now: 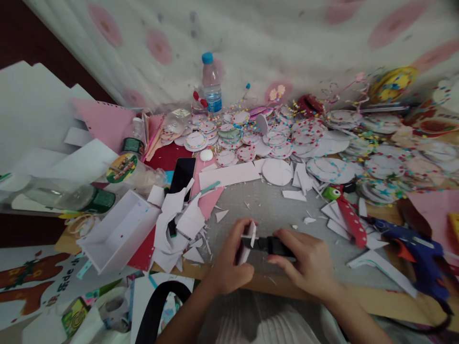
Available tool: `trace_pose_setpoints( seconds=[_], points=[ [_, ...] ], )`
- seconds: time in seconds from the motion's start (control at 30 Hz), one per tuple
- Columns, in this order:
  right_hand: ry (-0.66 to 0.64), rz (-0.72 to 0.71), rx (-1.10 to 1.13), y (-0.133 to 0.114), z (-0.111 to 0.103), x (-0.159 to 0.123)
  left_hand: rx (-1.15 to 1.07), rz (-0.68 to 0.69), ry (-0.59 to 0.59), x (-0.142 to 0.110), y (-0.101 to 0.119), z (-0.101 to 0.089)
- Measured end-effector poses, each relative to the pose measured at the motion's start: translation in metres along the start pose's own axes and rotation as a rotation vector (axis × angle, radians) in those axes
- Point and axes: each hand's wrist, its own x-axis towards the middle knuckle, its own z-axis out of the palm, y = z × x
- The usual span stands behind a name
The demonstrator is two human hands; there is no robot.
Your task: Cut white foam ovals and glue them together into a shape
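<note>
Close to the table's front edge, my left hand [229, 267] grips a small white foam-board piece [253, 234] between thumb and fingers. My right hand [310, 263] is closed around a black utility knife [281, 247], which points left. Its front end meets the foam board; exactly where the blade sits is hard to make out. Below both hands lies a grey cutting mat [247, 205] with small white scraps on it. Curved white offcuts [190, 220] are heaped to the left of my left hand.
A blue glue gun [412, 239] lies at the right beside a red dotted strip [349, 217]. Many decorated white discs [276, 138] crowd the back, near a water bottle [212, 88]. An open white box [116, 234] and a phone [183, 174] are on the left.
</note>
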Motion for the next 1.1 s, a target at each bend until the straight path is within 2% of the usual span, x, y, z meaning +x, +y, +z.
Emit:
trace_pose_setpoints(
  seconds=[0.1,0.17,0.27,0.4,0.5,0.6,0.67,0.73,0.8,0.9,1.0,1.07,1.1],
  points=[
    [0.171,0.308,-0.126,0.025,-0.002,-0.003,-0.031,0.042,-0.062,-0.009,0.004,-0.006],
    [0.194,0.373,-0.114,0.035,-0.005,-0.005,0.058,0.052,-0.038,-0.012,0.008,-0.010],
    [0.097,0.270,0.023,0.025,-0.009,-0.008,0.236,0.028,0.036,-0.010,0.015,-0.011],
    [-0.039,0.041,0.167,-0.013,-0.010,-0.007,0.445,0.054,0.075,-0.001,0.022,-0.006],
    [-0.075,-0.064,0.173,-0.031,-0.011,-0.004,0.452,0.117,0.057,0.002,0.022,-0.003],
    [-0.078,-0.068,0.163,-0.025,-0.009,-0.002,0.425,0.157,0.067,-0.002,0.021,-0.002],
    [-0.037,0.062,0.144,-0.011,-0.007,-0.002,0.396,0.191,0.073,-0.006,0.021,-0.003],
    [0.065,0.288,0.141,0.004,-0.006,-0.001,0.408,0.227,0.088,-0.009,0.023,-0.004],
    [0.134,0.445,0.269,0.011,-0.005,0.001,0.514,0.250,0.110,-0.009,0.026,-0.006],
    [0.036,0.536,0.685,0.001,-0.002,0.003,0.768,0.246,0.094,-0.001,0.028,-0.009],
    [-0.134,0.606,1.060,-0.021,0.008,0.005,0.945,0.273,-0.012,0.008,0.028,-0.012],
    [-0.154,0.701,1.231,-0.032,0.015,0.006,0.990,0.340,-0.036,0.012,0.027,-0.013],
    [-0.127,0.753,1.292,-0.035,0.018,0.007,0.989,0.370,-0.005,0.012,0.027,-0.014]
  ],
)
